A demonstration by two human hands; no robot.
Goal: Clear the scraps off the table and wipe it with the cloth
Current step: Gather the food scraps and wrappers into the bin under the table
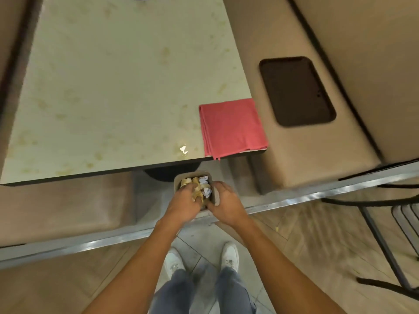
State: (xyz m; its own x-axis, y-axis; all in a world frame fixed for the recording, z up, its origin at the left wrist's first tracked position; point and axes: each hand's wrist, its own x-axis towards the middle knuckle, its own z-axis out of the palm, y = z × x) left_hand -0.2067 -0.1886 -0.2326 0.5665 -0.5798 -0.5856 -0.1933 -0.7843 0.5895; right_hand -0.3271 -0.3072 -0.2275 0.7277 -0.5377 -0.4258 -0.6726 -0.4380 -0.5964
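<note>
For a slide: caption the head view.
Left hand reaches into a scrap-filled container the right hand grips; red cloth lies on the table.

My bare forearms reach forward and draw together at the box. My left hand comes over its near-left rim, fingers laid down inside it. My right hand grips its right wall, fingers wrapped around the outside, wrist straight.
</note>
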